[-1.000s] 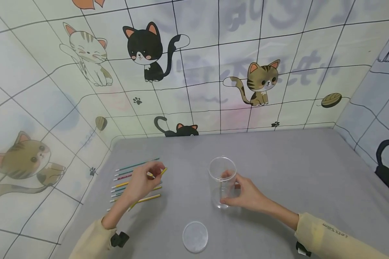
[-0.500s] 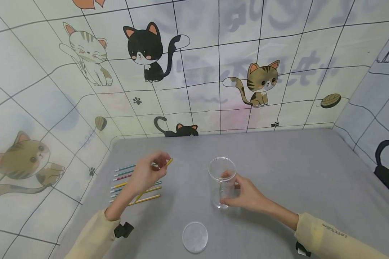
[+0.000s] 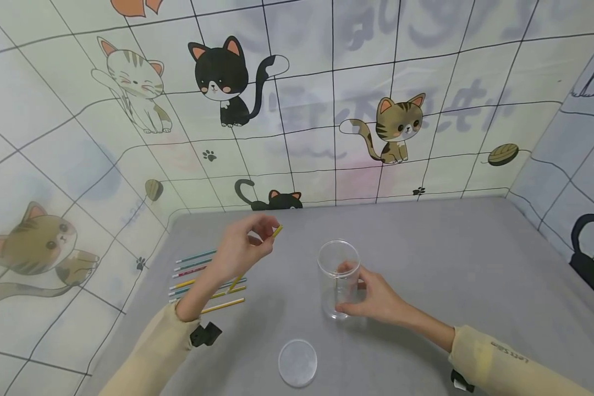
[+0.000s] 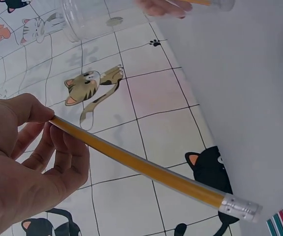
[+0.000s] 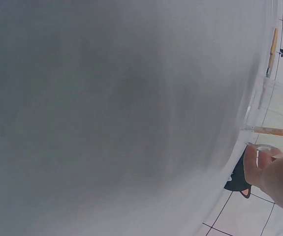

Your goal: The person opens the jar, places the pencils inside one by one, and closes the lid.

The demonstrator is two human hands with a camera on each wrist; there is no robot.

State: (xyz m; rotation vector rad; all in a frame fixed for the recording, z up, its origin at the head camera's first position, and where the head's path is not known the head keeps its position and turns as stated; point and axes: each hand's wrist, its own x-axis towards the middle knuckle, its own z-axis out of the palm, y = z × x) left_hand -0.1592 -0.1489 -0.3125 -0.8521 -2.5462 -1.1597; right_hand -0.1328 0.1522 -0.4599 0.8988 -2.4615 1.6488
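Observation:
My left hand [image 3: 245,247] pinches a yellow pencil [image 4: 146,167] between thumb and fingers, raised above the table. Its silver ferrule and white eraser show at the far end in the left wrist view. Beside it, my right hand [image 3: 378,297] grips a clear jar [image 3: 333,300] that stands upright on the table. Behind the clear wall near my right hand in the left wrist view, a yellow-orange strip shows, perhaps a pencil. Left of the jar, partly covered by my left arm, lies a row of pencils [image 3: 193,269] in teal, red and yellow.
A round clear lid [image 3: 297,363] lies flat on the grey table [image 3: 425,242], in front of the jar. Cat-printed cloth [image 3: 307,137] hangs at the back and both sides. A grey blur fills most of the right wrist view.
My left hand has lifted the yellow pencil away from the row and carried it right and toward the back, closer to the jar. The right hand and jar have stayed still.

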